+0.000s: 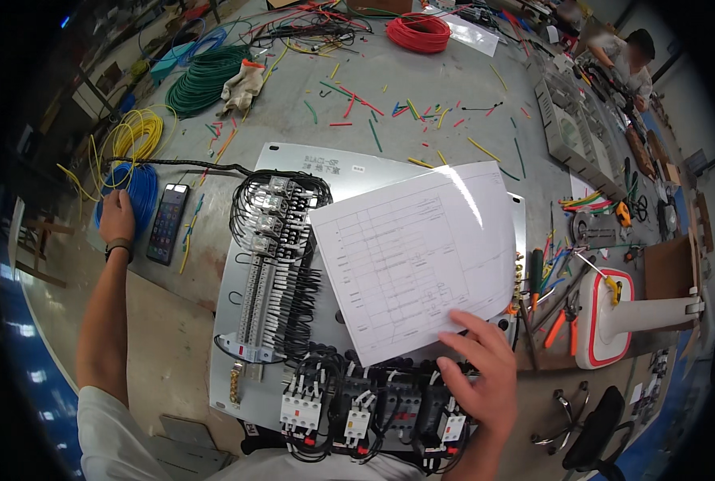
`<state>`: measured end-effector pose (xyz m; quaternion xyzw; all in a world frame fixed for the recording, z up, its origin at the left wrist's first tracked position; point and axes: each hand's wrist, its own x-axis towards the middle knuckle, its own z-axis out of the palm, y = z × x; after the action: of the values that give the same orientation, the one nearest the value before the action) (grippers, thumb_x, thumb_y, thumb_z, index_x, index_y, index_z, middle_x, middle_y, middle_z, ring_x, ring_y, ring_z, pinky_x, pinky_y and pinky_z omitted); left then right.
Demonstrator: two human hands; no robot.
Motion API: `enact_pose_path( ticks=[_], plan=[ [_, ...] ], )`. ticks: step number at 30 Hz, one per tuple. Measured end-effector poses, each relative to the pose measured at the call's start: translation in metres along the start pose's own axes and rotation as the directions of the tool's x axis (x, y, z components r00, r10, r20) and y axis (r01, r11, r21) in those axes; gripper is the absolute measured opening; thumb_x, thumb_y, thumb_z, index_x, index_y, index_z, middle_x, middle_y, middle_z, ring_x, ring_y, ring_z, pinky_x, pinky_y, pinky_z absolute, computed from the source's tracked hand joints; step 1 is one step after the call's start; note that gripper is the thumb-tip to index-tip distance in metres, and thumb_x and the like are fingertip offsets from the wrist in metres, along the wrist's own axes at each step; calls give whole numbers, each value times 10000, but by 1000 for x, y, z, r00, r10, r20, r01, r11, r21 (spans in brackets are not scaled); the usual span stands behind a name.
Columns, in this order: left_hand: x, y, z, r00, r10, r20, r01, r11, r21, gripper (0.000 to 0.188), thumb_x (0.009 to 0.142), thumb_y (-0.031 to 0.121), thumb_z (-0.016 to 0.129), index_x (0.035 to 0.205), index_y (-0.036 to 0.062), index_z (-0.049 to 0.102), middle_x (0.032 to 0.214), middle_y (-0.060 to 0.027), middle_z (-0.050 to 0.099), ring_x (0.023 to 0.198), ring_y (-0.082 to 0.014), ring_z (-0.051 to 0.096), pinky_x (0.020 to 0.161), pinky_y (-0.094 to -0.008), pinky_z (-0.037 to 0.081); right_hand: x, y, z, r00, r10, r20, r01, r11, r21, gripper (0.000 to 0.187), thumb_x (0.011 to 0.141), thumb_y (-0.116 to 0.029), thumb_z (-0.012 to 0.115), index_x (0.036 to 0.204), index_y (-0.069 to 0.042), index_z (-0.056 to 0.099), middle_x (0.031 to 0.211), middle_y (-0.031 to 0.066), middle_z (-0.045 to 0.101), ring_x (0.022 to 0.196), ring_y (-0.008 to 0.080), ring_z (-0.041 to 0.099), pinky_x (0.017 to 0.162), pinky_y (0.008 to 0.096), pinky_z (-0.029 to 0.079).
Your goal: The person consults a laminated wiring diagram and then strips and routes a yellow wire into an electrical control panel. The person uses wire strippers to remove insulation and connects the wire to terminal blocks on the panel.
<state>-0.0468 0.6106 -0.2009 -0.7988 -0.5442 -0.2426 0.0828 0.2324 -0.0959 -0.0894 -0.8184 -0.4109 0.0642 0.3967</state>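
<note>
My left hand point(117, 216) lies against the near left side of a coil of blue wire point(141, 192). Its fingers are curled together, and whatever they may hold is hidden. Fingers apart, my right hand point(484, 370) reaches over the lower right edge of a white sheet with a printed circuit diagram point(409, 264). Its fingertips touch or hover just over the paper; no grip on it shows. The sheet lies tilted across a metal mounting plate point(229, 309) and hides much of it. Wired relays point(273, 212), a terminal strip point(255, 301) and contactors point(301, 410) are fixed to the plate.
A phone point(167, 224) lies beside the blue coil, near yellow point(139, 134), green point(205, 80) and red point(418, 33) wire coils. Wire offcuts litter the bench. At right are orange-handled pliers point(562, 330) and a white, red-rimmed device on an arm point(610, 319). Another person point(626, 64) works far right.
</note>
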Motion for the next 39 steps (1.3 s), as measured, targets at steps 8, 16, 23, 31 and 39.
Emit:
enact_pose_path(
  ticks=[8,16,23,31,39],
  plan=[
    [0,0,1,996,58,-64,-60,998,-30,430,1112,457,481,1246,124,718,1278,-129,704,1136,-435,675,928,-535,545,1,1,-2,996,19,90,-15,999,-45,425,872,-115,789,1289,-33,771,1519,172,666,893,293,661,859,378,513],
    [-2,8,1,993,86,-81,-93,991,-92,392,1120,423,485,1140,93,695,1185,-133,682,1060,-432,667,878,-542,537,-7,1,-4,982,113,-149,-90,985,150,412,894,127,609,1261,21,762,1411,197,717,1151,308,733,1002,371,567],
    [4,-12,4,988,129,-87,-135,989,-65,407,1134,428,480,1196,88,695,1216,-151,682,1079,-438,660,893,-537,534,-34,33,-19,803,77,-591,-20,995,102,298,751,21,747,1041,-23,800,1076,111,673,1006,226,655,921,335,515],
    [6,-9,10,995,97,-11,-98,993,-71,529,1153,479,434,1394,73,672,1352,-198,671,1234,-445,630,1009,-513,508,-65,142,-36,862,176,-475,436,219,873,381,976,-409,723,838,-100,548,1124,143,567,993,217,595,937,312,481],
    [16,-19,17,996,53,72,-53,999,-7,556,1156,523,406,1476,135,644,1483,-175,634,1308,-453,601,1079,-550,499,-73,156,-67,902,63,-426,350,471,810,437,1000,-491,676,834,-119,518,1144,152,565,1036,221,570,955,298,470]
  ],
)
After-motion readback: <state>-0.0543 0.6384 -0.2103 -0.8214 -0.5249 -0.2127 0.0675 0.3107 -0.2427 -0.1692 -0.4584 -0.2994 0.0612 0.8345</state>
